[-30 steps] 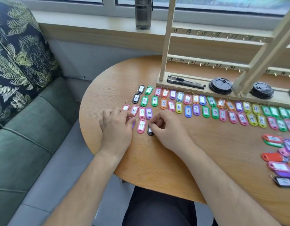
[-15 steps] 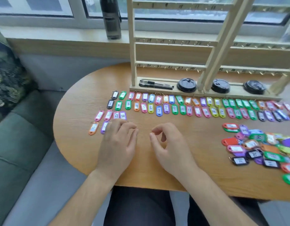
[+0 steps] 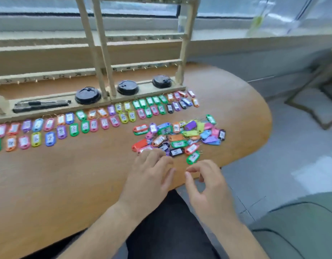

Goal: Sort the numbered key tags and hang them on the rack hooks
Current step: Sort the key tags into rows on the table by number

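A loose pile of coloured key tags [image 3: 180,136] lies on the right part of the round wooden table [image 3: 68,184]. Two long rows of sorted tags [image 3: 86,122] run along the foot of the wooden hook rack [image 3: 103,53], whose hooks carry no tags that I can see. My left hand [image 3: 152,176] is flat, its fingertips at the near edge of the pile. My right hand [image 3: 206,186] hovers just right of it, fingers loosely curled, holding nothing. The picture is blurred by motion.
Three black lids [image 3: 88,95] and black pens [image 3: 39,105] rest on the rack's base board. A window sill runs behind the rack. The table's right edge drops to grey floor, with a green seat cushion [image 3: 301,230] at lower right.
The view has swung right from the sorted rows to the loose pile. Both hands left the tags at the left end and moved across to the pile's near edge.
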